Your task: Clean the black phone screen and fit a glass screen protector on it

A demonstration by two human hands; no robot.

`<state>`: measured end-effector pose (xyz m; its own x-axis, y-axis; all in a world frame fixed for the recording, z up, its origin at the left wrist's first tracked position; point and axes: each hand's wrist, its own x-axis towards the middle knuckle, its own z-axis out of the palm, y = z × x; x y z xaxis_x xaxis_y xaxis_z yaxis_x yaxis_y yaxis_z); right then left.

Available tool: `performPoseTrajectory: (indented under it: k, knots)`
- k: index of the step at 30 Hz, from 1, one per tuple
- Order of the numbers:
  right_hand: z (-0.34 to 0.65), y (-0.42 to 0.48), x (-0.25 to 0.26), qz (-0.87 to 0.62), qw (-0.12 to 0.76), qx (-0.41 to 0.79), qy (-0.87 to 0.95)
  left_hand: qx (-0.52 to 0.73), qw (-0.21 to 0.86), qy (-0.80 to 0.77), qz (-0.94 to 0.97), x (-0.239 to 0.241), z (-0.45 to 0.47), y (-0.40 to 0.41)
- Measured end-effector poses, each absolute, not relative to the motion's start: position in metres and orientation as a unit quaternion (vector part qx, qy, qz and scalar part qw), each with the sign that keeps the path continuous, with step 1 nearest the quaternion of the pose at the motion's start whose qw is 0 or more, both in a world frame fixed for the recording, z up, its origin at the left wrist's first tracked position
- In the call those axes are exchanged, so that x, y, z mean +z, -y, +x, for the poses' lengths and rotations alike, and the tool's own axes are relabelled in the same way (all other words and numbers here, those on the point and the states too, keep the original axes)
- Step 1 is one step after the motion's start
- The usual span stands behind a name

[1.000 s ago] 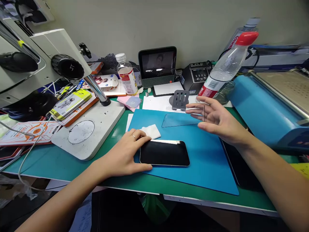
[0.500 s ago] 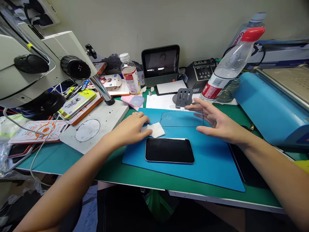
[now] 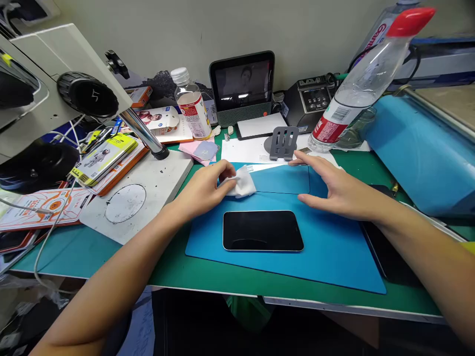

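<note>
A black phone (image 3: 262, 230) lies screen up on the blue mat (image 3: 326, 252). Behind it a clear glass screen protector (image 3: 282, 179) rests flat on the mat. My left hand (image 3: 206, 190) is closed on a white wipe (image 3: 242, 182) at the protector's left end. My right hand (image 3: 336, 188) holds the protector's right end, thumb at its near edge and fingers at its far edge.
A microscope (image 3: 55, 99) with its white base (image 3: 148, 193) stands left, beside boxes and cables. At the back are a small bottle (image 3: 190, 111), a screen device (image 3: 243, 86), a grey phone stand (image 3: 284, 143) and a tilted red-capped bottle (image 3: 363, 84). A blue machine (image 3: 419, 153) fills the right.
My left hand left the phone, picked up the white wipe and carried it to the protector. My right hand lowered the protector from the air flat onto the mat.
</note>
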<state>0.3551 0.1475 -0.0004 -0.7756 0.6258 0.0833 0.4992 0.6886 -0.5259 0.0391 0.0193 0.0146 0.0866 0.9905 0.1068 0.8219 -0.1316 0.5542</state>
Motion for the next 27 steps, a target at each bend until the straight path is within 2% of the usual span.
performPoseTrajectory:
  k: [5,11,18,23,27]
  knots:
    - [0.355,-0.15,-0.003,-0.299,0.121,0.225,0.919,0.314,0.098,-0.587,0.739,0.02,0.043,-0.014]
    - [0.352,-0.149,-0.004,-0.294,0.127,0.232,0.919,0.234,0.017,-0.513,0.825,0.027,0.059,0.03]
    - [0.35,-0.148,-0.005,-0.294,0.133,0.244,0.915,0.117,0.063,-0.5,0.856,0.002,0.066,0.097]
    - [0.349,-0.148,-0.006,-0.29,0.153,0.242,0.913,0.063,0.076,-0.511,0.854,-0.01,0.091,0.092]
    - [0.348,-0.148,-0.005,-0.29,0.166,0.247,0.91,0.07,0.098,-0.525,0.843,-0.014,0.124,0.078]
